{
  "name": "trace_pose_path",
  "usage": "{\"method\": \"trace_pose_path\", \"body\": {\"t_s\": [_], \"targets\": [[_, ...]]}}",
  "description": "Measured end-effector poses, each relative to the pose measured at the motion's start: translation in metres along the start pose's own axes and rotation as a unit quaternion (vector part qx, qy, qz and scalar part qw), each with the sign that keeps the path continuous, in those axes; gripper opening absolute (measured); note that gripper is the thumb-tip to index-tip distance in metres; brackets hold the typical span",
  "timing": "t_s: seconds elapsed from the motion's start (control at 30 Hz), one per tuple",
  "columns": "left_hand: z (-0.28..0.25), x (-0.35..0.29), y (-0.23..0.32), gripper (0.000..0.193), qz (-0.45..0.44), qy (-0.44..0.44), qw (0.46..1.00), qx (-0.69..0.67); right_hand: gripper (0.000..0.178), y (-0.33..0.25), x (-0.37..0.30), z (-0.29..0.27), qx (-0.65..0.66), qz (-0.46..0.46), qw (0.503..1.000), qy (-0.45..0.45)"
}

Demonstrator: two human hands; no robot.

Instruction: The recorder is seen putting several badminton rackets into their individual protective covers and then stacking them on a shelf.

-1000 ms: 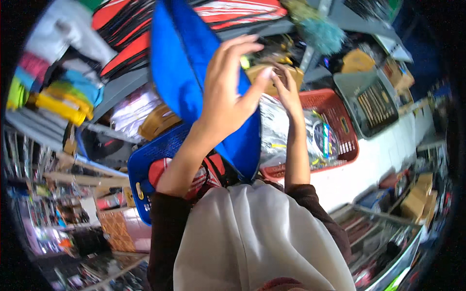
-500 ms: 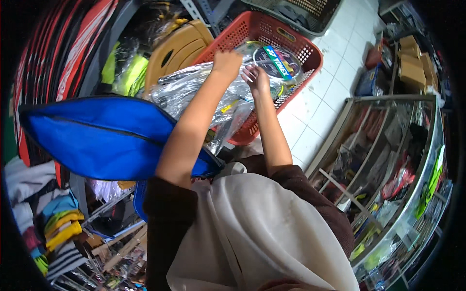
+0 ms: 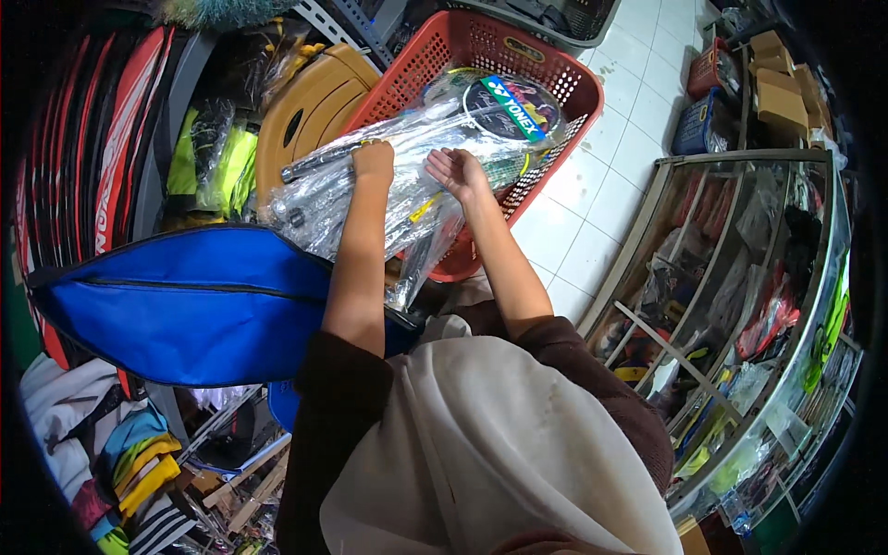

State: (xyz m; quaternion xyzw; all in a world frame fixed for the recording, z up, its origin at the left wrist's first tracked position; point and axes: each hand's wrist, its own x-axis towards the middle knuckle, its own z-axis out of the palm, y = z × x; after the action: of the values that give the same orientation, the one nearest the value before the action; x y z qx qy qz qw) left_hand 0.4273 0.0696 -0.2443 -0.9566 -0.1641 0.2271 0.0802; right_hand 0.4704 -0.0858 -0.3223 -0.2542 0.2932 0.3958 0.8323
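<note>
Several badminton rackets in clear plastic sleeves lie in a heap in a red perforated basket (image 3: 592, 85), their handles sticking out over its left side. The top badminton racket (image 3: 504, 116) has a blue, green and white card across its head. My left hand (image 3: 373, 159) is closed around this racket's wrapped shaft, near the handle. Just right of it my right hand (image 3: 459, 174) is open, palm turned up, fingers slightly bent over the crinkled plastic. Under my left forearm lies a large blue bag (image 3: 203, 301) with black zipped edging.
A brown plastic stool (image 3: 310, 106) leans between the basket and a rack of red-and-black racket bags (image 3: 120, 139). Behind stands a dark crate (image 3: 564, 23). A glass display case (image 3: 731, 305) fills the right side, beyond white floor tiles (image 3: 592, 185). Folded clothes (image 3: 139, 453) lie at lower left.
My left hand has moved left and nearer along the racket toward its handle. My right hand has drawn back toward me, and its palm has opened upward.
</note>
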Motion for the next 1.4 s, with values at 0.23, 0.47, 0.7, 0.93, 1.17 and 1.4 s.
{"method": "trace_pose_path", "body": {"t_s": [0.23,0.47,0.7,0.93,1.17,1.4], "targets": [[-0.006,-0.003,0.005,0.031,0.032,-0.005,0.999,-0.015,0.034,0.019,0.012,0.026,-0.067,0.072,0.995,-0.003],[-0.075,-0.019,0.036,0.034,0.047,-0.033,0.997,-0.053,0.014,0.015,-0.022,0.063,-0.134,-0.117,0.984,0.03],[-0.165,-0.082,0.05,0.026,0.01,0.086,0.996,0.015,0.015,-0.016,-0.099,0.113,-0.163,-0.237,0.954,-0.085],[-0.201,-0.137,0.025,0.025,0.092,0.298,0.947,-0.071,0.014,-0.034,-0.16,0.147,-0.109,-0.232,0.957,-0.134],[-0.198,-0.178,-0.007,0.025,0.074,0.415,0.897,-0.137,0.014,-0.022,-0.2,0.187,-0.169,-0.323,0.906,-0.212],[-0.175,-0.214,-0.041,0.022,0.024,0.494,0.818,-0.293,0.011,-0.003,-0.228,0.229,-0.325,-0.395,0.803,-0.305]]}}
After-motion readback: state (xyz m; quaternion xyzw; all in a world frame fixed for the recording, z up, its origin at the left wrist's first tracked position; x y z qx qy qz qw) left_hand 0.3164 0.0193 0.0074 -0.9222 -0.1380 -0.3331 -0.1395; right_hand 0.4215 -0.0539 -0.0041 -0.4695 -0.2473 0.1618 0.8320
